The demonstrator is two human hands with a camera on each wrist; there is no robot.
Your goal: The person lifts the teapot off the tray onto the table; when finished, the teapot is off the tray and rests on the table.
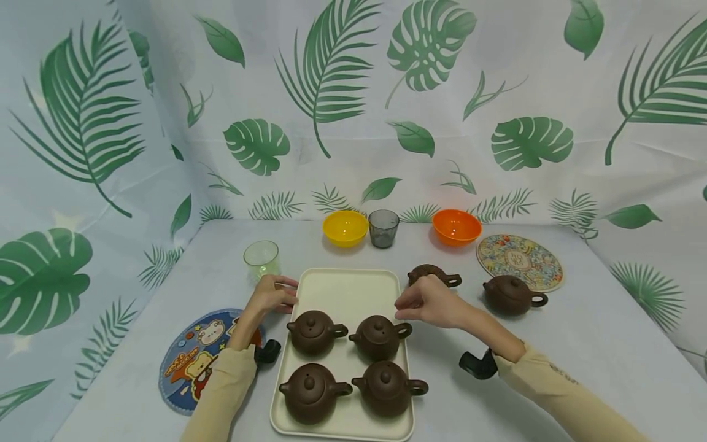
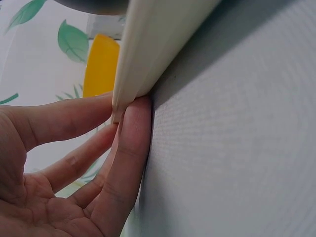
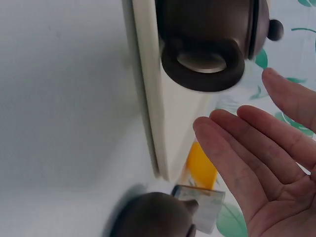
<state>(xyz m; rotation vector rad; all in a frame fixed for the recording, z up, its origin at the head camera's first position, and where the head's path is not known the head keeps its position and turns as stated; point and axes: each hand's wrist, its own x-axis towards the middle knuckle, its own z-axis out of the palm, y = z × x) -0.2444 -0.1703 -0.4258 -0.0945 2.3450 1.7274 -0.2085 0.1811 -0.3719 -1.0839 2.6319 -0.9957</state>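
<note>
A cream rectangular tray (image 1: 348,288) carries several dark brown teapots, their handles pointing right; the back right one (image 1: 377,339) is nearest to my right hand. At the tray's left rim, my left hand (image 1: 272,296) pinches the edge; the left wrist view shows fingertips (image 2: 136,116) tucked against its underside. My right hand (image 1: 433,302) hovers by the right rim, holding nothing. Its fingers (image 3: 237,153) are extended and apart from the teapot handle (image 3: 205,84) in the right wrist view. Just behind this hand stands another brown teapot (image 1: 429,271), partly hidden by it.
One more brown teapot (image 1: 509,296) stands at right, beside a patterned round mat (image 1: 521,261). Along the back are a yellow bowl (image 1: 345,230), a grey glass (image 1: 383,228) and an orange bowl (image 1: 456,228). A green glass (image 1: 262,261) and blue round mat (image 1: 185,368) lie left.
</note>
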